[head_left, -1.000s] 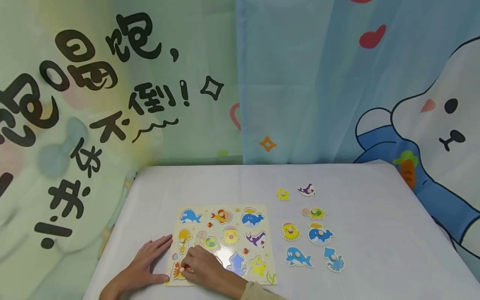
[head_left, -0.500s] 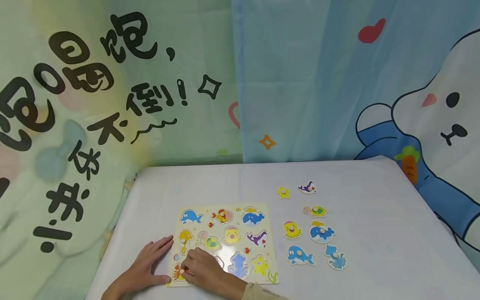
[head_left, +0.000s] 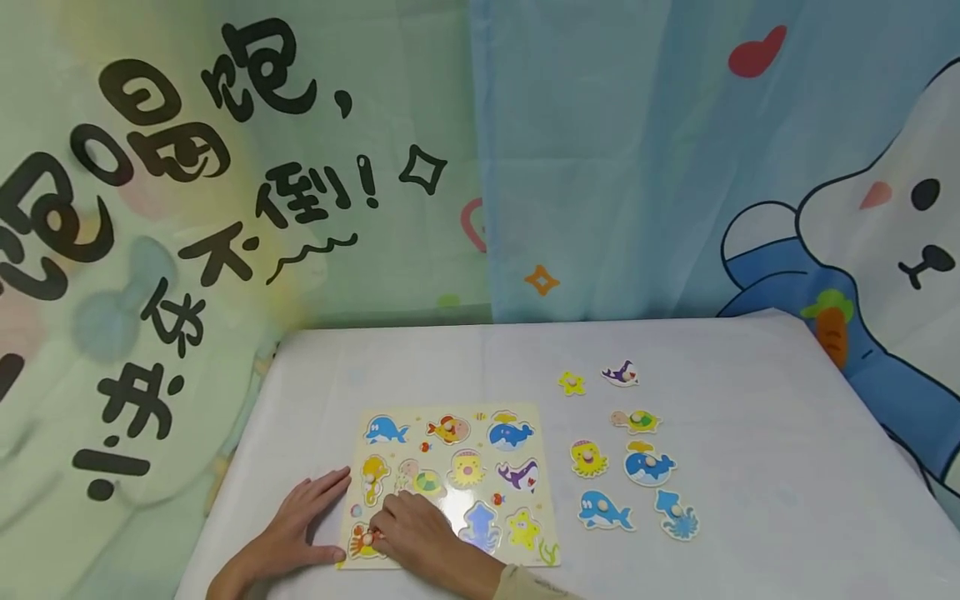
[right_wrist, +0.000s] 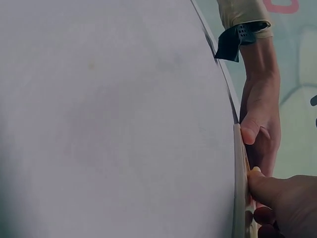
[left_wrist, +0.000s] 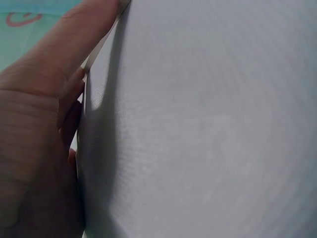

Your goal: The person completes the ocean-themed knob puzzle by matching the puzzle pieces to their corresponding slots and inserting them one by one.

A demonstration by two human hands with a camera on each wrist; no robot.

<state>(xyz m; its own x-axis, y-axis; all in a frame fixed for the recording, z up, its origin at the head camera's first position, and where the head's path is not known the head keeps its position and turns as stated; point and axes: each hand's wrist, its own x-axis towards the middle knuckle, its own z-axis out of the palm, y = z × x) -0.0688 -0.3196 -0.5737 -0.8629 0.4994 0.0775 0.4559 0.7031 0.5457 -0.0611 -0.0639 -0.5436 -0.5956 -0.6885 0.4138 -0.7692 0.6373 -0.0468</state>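
Note:
The cream puzzle board (head_left: pixel 551 500) with sea-animal pictures lies on the table. My left hand (head_left: pixel 288 533) touches its left edge, fingers straight and thumb spread near the lower corner. In the left wrist view this hand (left_wrist: pixel 42 99) is beside the edge. At the lower-left slot, the fingertips of my right hand (head_left: pixel 427 537) pinch at the orange crab piece (head_left: pixel 362 542), partly hidden by them. The right wrist view has the right hand's thumb (right_wrist: pixel 270 188) against a small pale knob (right_wrist: pixel 255 169). A knobbed seahorse (head_left: pixel 373 479) and a fish (head_left: pixel 448 429) sit in the board.
Right of the board lie loose pieces: a star (head_left: pixel 572 383), purple whale (head_left: pixel 621 374), turtle (head_left: pixel 637 422), octopus (head_left: pixel 588 459), spouting whale (head_left: pixel 649 465), blue whale (head_left: pixel 604 511) and squid (head_left: pixel 677 517). Printed curtains hang behind the white table (head_left: pixel 795 467).
The right hand's fingers have shifted slightly right across the crab piece, leaving more of it visible. The left hand stays at the board's edge. The head view has shifted a little.

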